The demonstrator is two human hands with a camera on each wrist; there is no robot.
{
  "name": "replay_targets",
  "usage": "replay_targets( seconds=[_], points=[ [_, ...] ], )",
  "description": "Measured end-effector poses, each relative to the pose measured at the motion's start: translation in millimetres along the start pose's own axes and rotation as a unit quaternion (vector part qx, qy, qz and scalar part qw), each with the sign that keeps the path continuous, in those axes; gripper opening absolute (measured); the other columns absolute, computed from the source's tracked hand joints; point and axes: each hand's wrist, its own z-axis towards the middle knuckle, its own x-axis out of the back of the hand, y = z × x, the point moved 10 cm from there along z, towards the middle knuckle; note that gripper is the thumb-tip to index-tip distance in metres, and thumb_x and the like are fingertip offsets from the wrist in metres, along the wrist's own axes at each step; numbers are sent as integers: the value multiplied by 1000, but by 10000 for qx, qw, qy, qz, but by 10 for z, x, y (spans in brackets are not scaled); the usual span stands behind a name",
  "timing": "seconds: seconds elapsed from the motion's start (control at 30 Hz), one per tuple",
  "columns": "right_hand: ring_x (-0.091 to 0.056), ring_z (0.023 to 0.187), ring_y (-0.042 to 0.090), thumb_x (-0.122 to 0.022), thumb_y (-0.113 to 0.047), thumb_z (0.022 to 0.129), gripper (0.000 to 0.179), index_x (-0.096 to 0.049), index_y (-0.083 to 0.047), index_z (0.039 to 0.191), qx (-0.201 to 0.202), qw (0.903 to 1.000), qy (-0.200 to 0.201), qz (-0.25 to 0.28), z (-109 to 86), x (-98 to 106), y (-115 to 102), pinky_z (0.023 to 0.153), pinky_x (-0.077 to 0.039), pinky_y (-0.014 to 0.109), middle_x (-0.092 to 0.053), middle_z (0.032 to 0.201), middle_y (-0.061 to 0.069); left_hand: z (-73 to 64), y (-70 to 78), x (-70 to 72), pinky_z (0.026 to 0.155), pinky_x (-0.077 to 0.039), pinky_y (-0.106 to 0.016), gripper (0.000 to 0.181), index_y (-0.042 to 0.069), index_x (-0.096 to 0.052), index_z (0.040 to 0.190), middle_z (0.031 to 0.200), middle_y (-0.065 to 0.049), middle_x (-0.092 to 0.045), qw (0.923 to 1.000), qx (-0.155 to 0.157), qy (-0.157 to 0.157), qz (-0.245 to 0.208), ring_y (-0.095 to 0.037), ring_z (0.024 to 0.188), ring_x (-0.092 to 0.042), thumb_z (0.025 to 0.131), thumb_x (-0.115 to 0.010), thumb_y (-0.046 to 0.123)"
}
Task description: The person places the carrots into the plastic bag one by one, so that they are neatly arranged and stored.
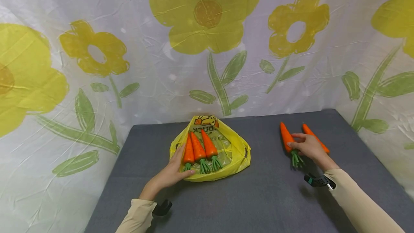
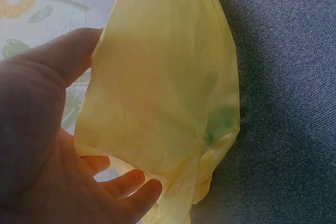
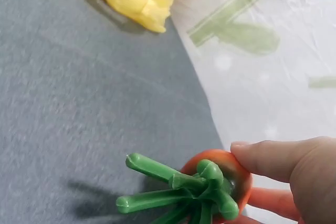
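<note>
A yellow plastic bag (image 1: 240,154) lies spread open on the table, with three toy carrots (image 1: 198,147) in its mouth, green tops toward me. My left hand (image 1: 171,170) holds the bag's near left edge; in the left wrist view the yellow film passes between thumb and fingers (image 2: 128,184). Over on the right, my right hand (image 1: 307,146) grips another toy carrot (image 1: 286,134) between thumb and fingers, near its thick end. Its green plastic stems (image 3: 197,195) point toward me. One more carrot (image 1: 310,132) lies just beyond that hand, partly hidden by it.
The dark grey table (image 1: 233,204) ends at a back edge against a white cloth (image 1: 155,92) printed with yellow flowers. Bare tabletop lies between the bag and the right hand. Both wrists wear black bands (image 1: 318,181).
</note>
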Motion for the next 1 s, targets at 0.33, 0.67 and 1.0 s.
replay_targets(
  seconds=[0.33, 0.67, 1.0],
  points=[
    [-68, 84, 15, -65, -35, 96, 71, -38, 5, 149, -35, 9997, -57, 230, 8, -66, -193, 78, -59, 36, -54, 135, 36, 4, -21, -2, 120, -16, -64, 104, 9, 6, 160, 167, -22, 2, 10000, 23, -16, 18, -42, 154, 0, 93, -68, 38],
    [-67, 82, 14, -65, -39, 95, 72, -40, 1, 150, 37, 9996, -128, 246, 26, -162, -358, 83, -58, 41, -57, 134, 33, 3, -11, 4, 120, -15, -65, 105, 10, 6, 160, 167, -20, 3, 10000, -15, -16, -10, -42, 154, 0, 93, -68, 40],
    [-66, 84, 18, -65, -39, 95, 69, -42, -4, 150, 51, 9992, -231, 330, 54, -312, -562, 87, -56, 44, -53, 139, 32, 10, -12, 2, 119, -15, -66, 104, 9, 6, 160, 167, -20, 3, 10000, -11, -6, -36, -43, 154, 1, 93, -68, 37]
  ],
)
